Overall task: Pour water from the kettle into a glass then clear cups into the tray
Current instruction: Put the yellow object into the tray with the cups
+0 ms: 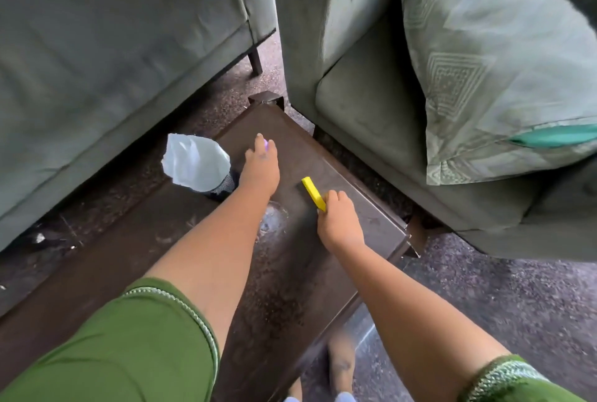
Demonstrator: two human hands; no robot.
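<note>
No kettle, glass, cup or tray is in view. My left hand (261,169) reaches far across the dark brown table (290,272), its fingertips curled over a small purple thing (265,143) that is mostly hidden. My right hand (337,219) is closed on the near end of a flat yellow block (312,192), whose far end points away over the tabletop. Between my two forearms a round wet mark (273,217) shows on the table, partly covered by my left arm.
A small mesh bin with a white liner (197,162) stands on the floor just left of the table. Grey-green sofas (113,46) close in at the back and right, with a patterned cushion (504,62). My feet (339,369) are under the table's near edge.
</note>
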